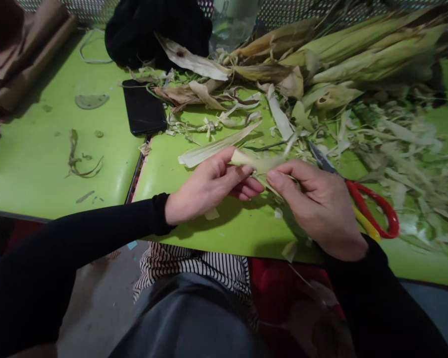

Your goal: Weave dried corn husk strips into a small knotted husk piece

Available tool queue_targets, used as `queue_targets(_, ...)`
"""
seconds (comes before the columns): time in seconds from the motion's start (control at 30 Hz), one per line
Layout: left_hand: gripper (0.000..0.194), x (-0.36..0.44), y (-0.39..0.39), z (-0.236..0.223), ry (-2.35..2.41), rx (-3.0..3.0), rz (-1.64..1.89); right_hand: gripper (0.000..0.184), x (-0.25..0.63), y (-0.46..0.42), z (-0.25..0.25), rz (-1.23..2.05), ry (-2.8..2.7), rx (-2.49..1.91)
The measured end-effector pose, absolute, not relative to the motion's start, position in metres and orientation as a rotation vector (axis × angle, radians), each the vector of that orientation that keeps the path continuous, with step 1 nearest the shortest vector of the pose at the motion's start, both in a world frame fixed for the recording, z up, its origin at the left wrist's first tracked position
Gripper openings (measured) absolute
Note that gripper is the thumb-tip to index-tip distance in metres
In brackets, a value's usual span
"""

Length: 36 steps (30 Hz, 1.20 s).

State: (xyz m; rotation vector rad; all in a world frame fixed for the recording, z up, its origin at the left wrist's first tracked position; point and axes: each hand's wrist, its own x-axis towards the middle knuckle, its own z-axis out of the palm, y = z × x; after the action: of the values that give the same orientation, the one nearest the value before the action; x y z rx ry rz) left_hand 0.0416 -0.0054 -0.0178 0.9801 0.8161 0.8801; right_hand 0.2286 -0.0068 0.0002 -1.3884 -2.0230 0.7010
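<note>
The green bench [33,164] is extending beneath both hands and out to either side. Beyond the right hand, a bundle of corn husks [358,57] is lying across the far side, and a heap of husk scraps [410,164] is spreading to that hand's right. A black cloth [153,35] is sitting well beyond the left hand. The right hand [317,204] is pinching the near edge of a pale husk piece [263,162] between thumb and fingers; the left hand [211,184] is grasping the same piece at its left end, thumb on top. The piece is resting between the two hands, just above the bench. Scissors [354,191] are lying beside the right hand, on its outer side, the blades pointing away. A phone [144,107] is lying beyond the left hand and to its left. A loose husk leaf [216,146] is lying just beyond the left fingers.

Handling assessment: the husk is looking thin and apt to split along its grain. The left hand should be bracing it lightly near the working spot, the right thumb and fingers moving in short, even steps. Sharp sideways pulling would be risking a tear.
</note>
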Motion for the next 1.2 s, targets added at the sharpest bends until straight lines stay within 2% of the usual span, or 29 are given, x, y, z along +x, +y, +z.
queue_targets(0.13,0.013,0.043,-0.005,-0.019,0.846,0.986,0.907,0.034,0.227,-0.006,0.000,0.865,-2.016,-1.410)
queue_targets(0.23,0.005,0.043,-0.007,-0.016,0.851,0.981,0.905,0.032,0.228,-0.006,0.001,0.930,-1.965,-1.416)
queue_targets(0.37,0.022,0.042,-0.008,-0.012,0.815,1.072,0.878,0.034,0.230,-0.006,0.003,1.059,-1.830,-1.455)
queue_targets(0.5,0.010,0.041,-0.005,-0.022,0.874,1.259,0.861,0.036,0.231,-0.008,0.003,1.227,-1.746,-1.469)
queue_targets(0.63,0.017,0.039,-0.004,-0.030,0.900,1.405,0.849,0.038,0.232,-0.008,0.003,1.303,-1.677,-1.460)
queue_targets(0.83,0.027,0.039,-0.007,-0.028,0.767,1.303,0.804,0.036,0.231,-0.008,0.002,1.182,-1.741,-1.376)
queue_targets(1.0,0.024,0.038,-0.007,-0.031,0.676,1.321,0.785,0.033,0.229,-0.009,0.001,0.962,-1.882,-1.318)
queue_targets(1.2,0.024,0.034,-0.008,-0.029,0.621,1.509,0.814,0.030,0.228,-0.009,-0.003,0.905,-1.917,-1.261)
